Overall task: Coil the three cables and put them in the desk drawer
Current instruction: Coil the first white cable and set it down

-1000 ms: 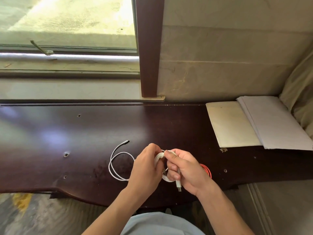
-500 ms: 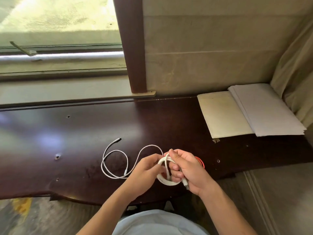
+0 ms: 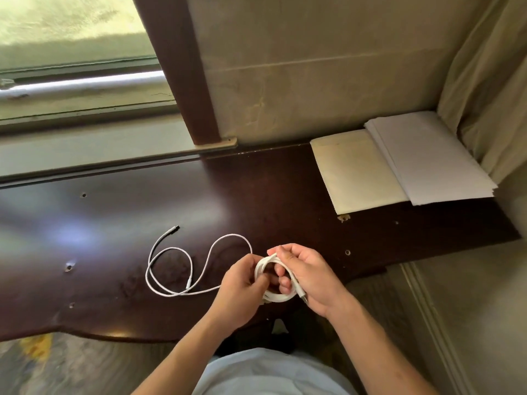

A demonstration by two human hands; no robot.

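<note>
- Presently, head view only: a white cable (image 3: 199,269) is seen partly coiled, partly loose on the dark desk top (image 3: 114,218).
- Coiled part: several white loops are held together just above the desk's front edge, between both hands.
- R hand (image 3: 308,276): fingers curled thru and around the coil; loops are pinched under the thumb at the top. A metal plug end is seen sticking out below this hand, near the wrist.
- L hand (image 3: 242,283): fingers closed on the strand at the coil's left side, where the loose length leaves the coil.
- Loose length: laid on the desk to the left of the hands, in one arch and one round loop; it is crossed over itself near the bottom of the loop.
- Free plug (image 3: 172,230): lying flat on the desk, far-left of the hands, apart from them.
- Other 2 cables and the drawer: cannot be made out.
- Cream pad (image 3: 356,172): placed at the desk's back right, against the wall.
- White paper stack (image 3: 427,161): set beside the pad on its right, overlapping its edge.
- Window frame post (image 3: 182,69): seen upright behind the desk; curtain (image 3: 490,81) hung at far right.
</note>
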